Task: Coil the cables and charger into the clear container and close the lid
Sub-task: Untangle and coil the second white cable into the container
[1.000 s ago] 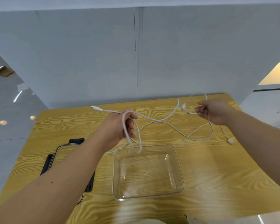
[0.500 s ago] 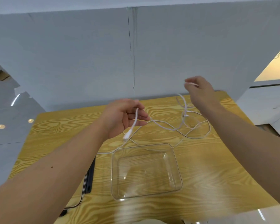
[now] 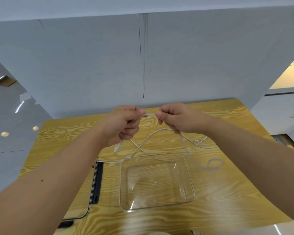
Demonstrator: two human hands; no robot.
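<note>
Right hand (image 3: 180, 118) has swung back to left hand (image 3: 124, 123); we now pinch the white cable (image 3: 149, 114) between both, adding 1 loop; clear container (image 3: 190, 185) still empty.

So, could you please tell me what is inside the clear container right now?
Nothing: only the table's wood grain shows through the container. The white cable stays outside, held between both hands.

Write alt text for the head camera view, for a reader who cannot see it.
Two bare hands, left hand and right hand, hold a short stretch of white cable taut between them above a wooden table. More cable trails loosely onto the table behind an empty clear container, and its lid lies to the left.
</note>
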